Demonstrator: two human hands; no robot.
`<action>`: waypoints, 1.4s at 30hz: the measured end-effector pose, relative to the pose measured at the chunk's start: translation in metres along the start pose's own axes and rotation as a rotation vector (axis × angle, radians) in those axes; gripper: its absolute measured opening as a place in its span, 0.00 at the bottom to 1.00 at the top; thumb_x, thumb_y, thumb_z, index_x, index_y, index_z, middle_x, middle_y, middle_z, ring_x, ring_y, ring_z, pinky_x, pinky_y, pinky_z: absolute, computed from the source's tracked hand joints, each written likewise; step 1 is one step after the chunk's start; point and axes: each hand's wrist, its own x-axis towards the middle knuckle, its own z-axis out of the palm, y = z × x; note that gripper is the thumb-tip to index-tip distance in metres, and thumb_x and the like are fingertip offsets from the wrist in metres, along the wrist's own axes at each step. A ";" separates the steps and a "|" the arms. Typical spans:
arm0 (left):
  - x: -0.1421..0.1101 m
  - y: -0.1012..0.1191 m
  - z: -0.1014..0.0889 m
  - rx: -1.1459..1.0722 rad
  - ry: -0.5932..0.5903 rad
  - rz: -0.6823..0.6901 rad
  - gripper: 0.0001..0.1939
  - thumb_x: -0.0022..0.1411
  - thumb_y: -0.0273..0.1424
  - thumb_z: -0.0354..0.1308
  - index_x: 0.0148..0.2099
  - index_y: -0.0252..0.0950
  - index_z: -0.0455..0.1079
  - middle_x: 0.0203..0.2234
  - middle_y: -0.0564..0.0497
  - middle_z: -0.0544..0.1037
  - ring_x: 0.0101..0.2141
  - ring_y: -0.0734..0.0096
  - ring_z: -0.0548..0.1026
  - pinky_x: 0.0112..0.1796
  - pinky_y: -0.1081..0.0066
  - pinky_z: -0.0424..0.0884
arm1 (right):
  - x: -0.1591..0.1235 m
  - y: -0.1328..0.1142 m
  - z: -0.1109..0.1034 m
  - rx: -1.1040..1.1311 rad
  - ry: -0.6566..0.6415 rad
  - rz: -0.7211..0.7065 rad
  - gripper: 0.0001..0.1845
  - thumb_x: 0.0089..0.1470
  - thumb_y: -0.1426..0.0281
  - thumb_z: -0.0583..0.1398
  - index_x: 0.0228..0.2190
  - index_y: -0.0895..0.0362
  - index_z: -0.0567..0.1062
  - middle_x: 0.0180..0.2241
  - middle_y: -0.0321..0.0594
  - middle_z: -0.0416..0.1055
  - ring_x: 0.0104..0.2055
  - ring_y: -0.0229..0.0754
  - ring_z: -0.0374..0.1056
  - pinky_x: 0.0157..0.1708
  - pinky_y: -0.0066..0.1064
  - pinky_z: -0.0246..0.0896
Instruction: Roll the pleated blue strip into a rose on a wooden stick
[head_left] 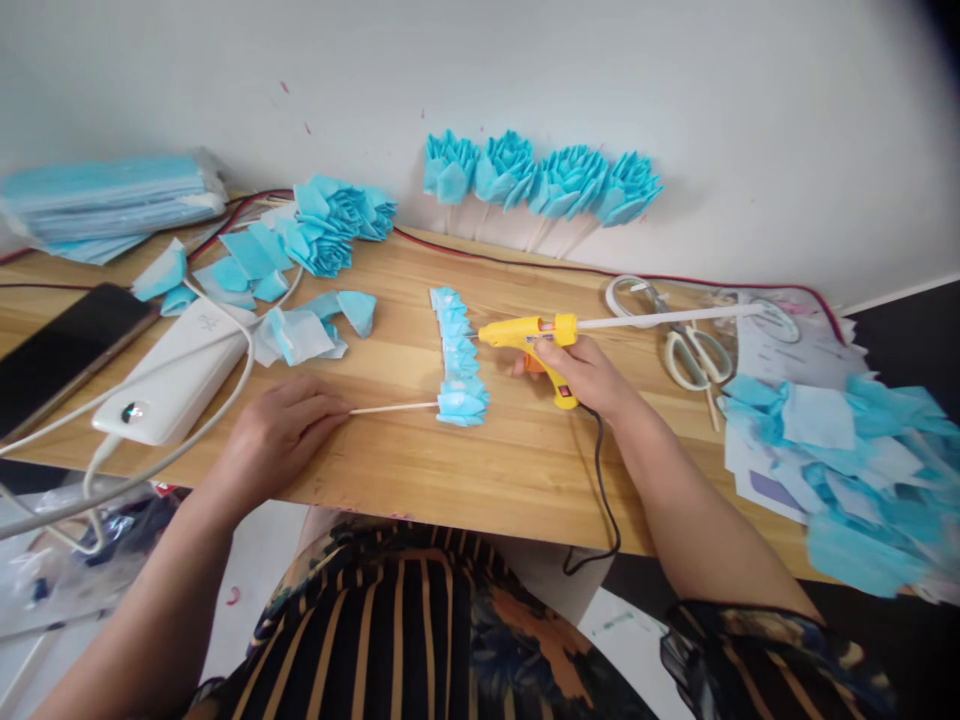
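My right hand [581,375] is wrapped round the handle of a yellow hot glue gun [517,333], with a long white glue stick [667,318] sticking out of its back. The gun's nozzle points left, at the edge of a pleated strip of blue petals [459,350] lying on the table. At the strip's near end lies a thin wooden stick [394,408], its tip at the petals. My left hand [289,430] rests on the wood with its fingers pressed together on the stick's other end.
Several blue flowers on sticks [506,170] lean against the wall. More flowers [330,225], loose blue pieces [307,325], a white power bank [176,375] and a phone [71,355] are on the left. Scissors [697,358] and blue cut pieces [862,450] lie right. The gun's cord [600,490] hangs over the front edge.
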 end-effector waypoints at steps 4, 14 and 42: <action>0.001 0.001 0.000 0.011 0.004 0.021 0.13 0.76 0.35 0.54 0.42 0.38 0.78 0.35 0.48 0.80 0.36 0.64 0.77 0.39 0.65 0.72 | 0.000 -0.001 0.000 -0.010 -0.001 -0.004 0.40 0.53 0.32 0.58 0.29 0.57 0.81 0.28 0.42 0.74 0.27 0.38 0.65 0.23 0.29 0.60; 0.003 0.003 -0.002 0.056 0.004 0.013 0.13 0.76 0.37 0.53 0.42 0.40 0.77 0.35 0.49 0.80 0.37 0.63 0.78 0.39 0.65 0.73 | 0.000 0.001 -0.001 -0.073 -0.060 -0.031 0.34 0.61 0.39 0.57 0.30 0.58 0.81 0.25 0.38 0.70 0.24 0.34 0.62 0.20 0.26 0.57; 0.012 0.001 -0.007 0.051 -0.080 0.048 0.14 0.77 0.34 0.50 0.39 0.38 0.74 0.34 0.48 0.76 0.36 0.63 0.74 0.39 0.65 0.68 | 0.004 0.005 -0.002 0.292 -0.013 0.006 0.37 0.52 0.34 0.61 0.21 0.56 0.72 0.30 0.47 0.80 0.23 0.36 0.66 0.21 0.29 0.63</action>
